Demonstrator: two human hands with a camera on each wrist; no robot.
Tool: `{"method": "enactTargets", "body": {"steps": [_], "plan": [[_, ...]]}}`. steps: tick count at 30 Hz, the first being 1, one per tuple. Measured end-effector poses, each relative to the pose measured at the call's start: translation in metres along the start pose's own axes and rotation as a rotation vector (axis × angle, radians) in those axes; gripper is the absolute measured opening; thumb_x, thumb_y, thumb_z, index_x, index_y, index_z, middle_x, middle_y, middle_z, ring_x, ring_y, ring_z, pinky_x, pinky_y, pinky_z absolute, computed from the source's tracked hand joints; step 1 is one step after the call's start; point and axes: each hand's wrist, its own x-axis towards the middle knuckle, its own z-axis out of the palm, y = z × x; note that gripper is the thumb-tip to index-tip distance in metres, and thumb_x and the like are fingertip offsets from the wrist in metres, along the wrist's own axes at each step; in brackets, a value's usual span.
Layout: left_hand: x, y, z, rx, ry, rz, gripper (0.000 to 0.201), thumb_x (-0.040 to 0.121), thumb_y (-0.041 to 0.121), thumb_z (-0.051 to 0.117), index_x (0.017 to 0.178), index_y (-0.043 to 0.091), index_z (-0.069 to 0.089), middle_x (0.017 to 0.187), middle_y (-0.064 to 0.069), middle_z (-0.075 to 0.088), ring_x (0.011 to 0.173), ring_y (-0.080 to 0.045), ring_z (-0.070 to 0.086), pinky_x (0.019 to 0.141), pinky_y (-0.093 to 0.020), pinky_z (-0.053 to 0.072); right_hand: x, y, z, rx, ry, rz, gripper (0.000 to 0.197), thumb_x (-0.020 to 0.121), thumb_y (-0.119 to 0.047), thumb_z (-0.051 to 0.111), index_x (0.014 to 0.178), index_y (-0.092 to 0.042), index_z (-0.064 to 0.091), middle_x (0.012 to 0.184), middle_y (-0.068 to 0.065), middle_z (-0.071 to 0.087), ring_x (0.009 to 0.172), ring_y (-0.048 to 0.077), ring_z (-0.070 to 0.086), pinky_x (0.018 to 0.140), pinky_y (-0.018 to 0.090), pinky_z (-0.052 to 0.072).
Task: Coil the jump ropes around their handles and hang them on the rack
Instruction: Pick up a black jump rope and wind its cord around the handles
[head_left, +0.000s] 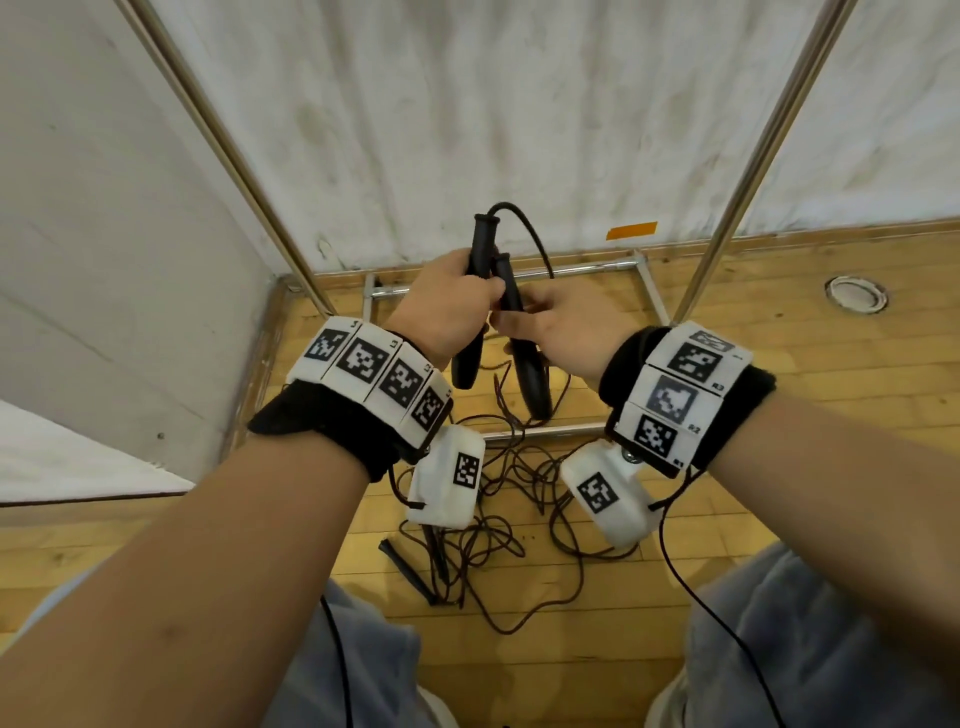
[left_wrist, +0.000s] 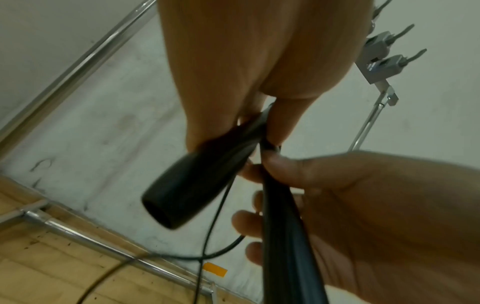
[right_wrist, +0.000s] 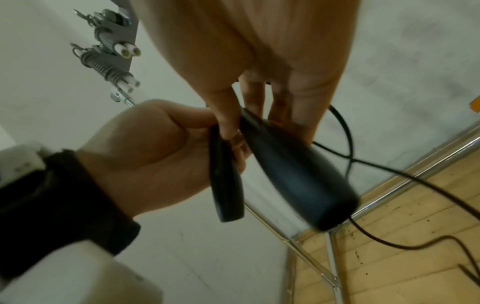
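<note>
2 black handles (head_left: 498, 312) are gripped side by side, left hand (head_left: 447, 306) and right hand (head_left: 561, 327) each grasping 1.

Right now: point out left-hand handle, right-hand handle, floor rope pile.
left-hand handle (head_left: 464, 366), head view, lower end below fist
right-hand handle (head_left: 535, 384), head view, lower body
floor rope pile (head_left: 498, 519), head view, tangle's middle

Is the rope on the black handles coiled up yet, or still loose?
Loose: the cord only loops off the handles, trailing down to the floor.

rack (head_left: 587, 268) uprights: cut off by top edge | handles (head_left: 511, 296) middles: hidden inside both hands | floor ropes (head_left: 498, 499): tangle, count unclear
</note>
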Motion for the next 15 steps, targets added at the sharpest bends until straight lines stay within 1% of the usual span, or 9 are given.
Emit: {"method": "enactTargets", "body": {"steps": [2,4,5,7,9,11,13,14,15], "plan": [[-0.002,0.000,-0.001,0.019,0.023,0.016,0.012,0.090,0.019,0.060,0.079,0.016,0.063,0.068,0.005,0.061,0.066,-0.012,0.057,0.069,-0.031,0.048,0.003,-0.002,0.003,-0.110,0.024,-0.037,0.020,0.089,-0.029,0.061,0.097,-0.012,0.067,0.091,0.008,0.068,0.081,0.019,0.064,0.072,0.025,0.051],[-0.001,-0.001,-0.001,0.022,0.028,0.022,0.013,0.087,0.025,0.065,0.083,0.013,0.068,0.074,0.001,0.065,0.070,-0.013,0.061,0.070,-0.033,0.052,0.005,-0.005,0.005,-0.186,0.034,-0.086,0.014,0.088,-0.031,0.061,0.090,-0.017,0.065,0.076,-0.002,0.062,0.069,0.008,0.056,0.057,0.012,0.042],[-0.001,-0.001,-0.003,0.022,0.023,0.018,0.013,0.087,0.024,0.066,0.086,0.012,0.069,0.081,-0.004,0.067,0.077,-0.018,0.064,0.078,-0.038,0.055,0.005,-0.007,0.006,-0.186,0.032,-0.107,0.011,0.088,-0.029,0.062,0.087,-0.018,0.064,0.072,-0.004,0.059,0.066,0.008,0.055,0.056,0.011,0.040],[-0.002,0.000,-0.006,0.026,0.015,0.007,0.012,0.088,0.022,0.066,0.089,0.011,0.069,0.091,-0.010,0.070,0.088,-0.026,0.067,0.090,-0.044,0.053,0.006,-0.008,0.006,-0.177,0.017,-0.131,0.015,0.087,-0.028,0.063,0.085,-0.013,0.064,0.073,0.001,0.059,0.067,0.014,0.057,0.062,0.022,0.046],[-0.002,0.001,-0.011,0.050,0.029,0.029,0.009,0.089,0.022,0.064,0.090,0.015,0.069,0.096,-0.011,0.072,0.093,-0.026,0.068,0.091,-0.044,0.053,0.005,-0.010,0.004,-0.239,0.030,-0.163,0.021,0.086,-0.029,0.063,0.084,-0.009,0.067,0.073,0.006,0.061,0.065,0.013,0.056,0.060,0.028,0.046],[-0.002,0.002,-0.015,0.073,0.062,0.069,0.007,0.090,0.024,0.063,0.088,0.020,0.068,0.092,-0.004,0.072,0.088,-0.016,0.068,0.081,-0.036,0.053,0.004,-0.011,-0.001,-0.300,0.197,-0.252,0.022,0.085,-0.031,0.062,0.074,-0.012,0.066,0.063,-0.004,0.057,0.054,0.004,0.047,0.053,0.022,0.036],[-0.003,0.001,-0.018,0.097,0.043,0.102,0.006,0.091,0.024,0.062,0.088,0.024,0.067,0.079,0.008,0.072,0.073,0.001,0.064,0.067,-0.021,0.046,0.003,-0.015,-0.006,-0.302,0.453,-0.390,0.015,0.084,-0.030,0.059,0.077,-0.017,0.060,0.071,-0.013,0.049,0.062,-0.001,0.043,0.058,0.015,0.033],[-0.005,0.002,-0.020,0.109,0.008,0.112,0.006,0.091,0.023,0.062,0.088,0.024,0.067,0.075,0.009,0.071,0.067,0.006,0.062,0.061,-0.015,0.043,0.003,-0.018,-0.008,-0.265,0.513,-0.460,0.013,0.085,-0.029,0.058,0.089,-0.017,0.058,0.084,-0.012,0.047,0.072,-0.001,0.044,0.064,0.011,0.034],[-0.006,0.002,-0.021,0.124,-0.030,0.118,0.006,0.091,0.022,0.062,0.089,0.023,0.067,0.074,0.009,0.071,0.064,0.008,0.062,0.056,-0.010,0.042,0.004,-0.020,-0.009,-0.234,0.499,-0.498,0.022,0.088,-0.029,0.056,0.105,-0.015,0.055,0.097,-0.010,0.045,0.085,0.001,0.046,0.072,0.008,0.035]]}}
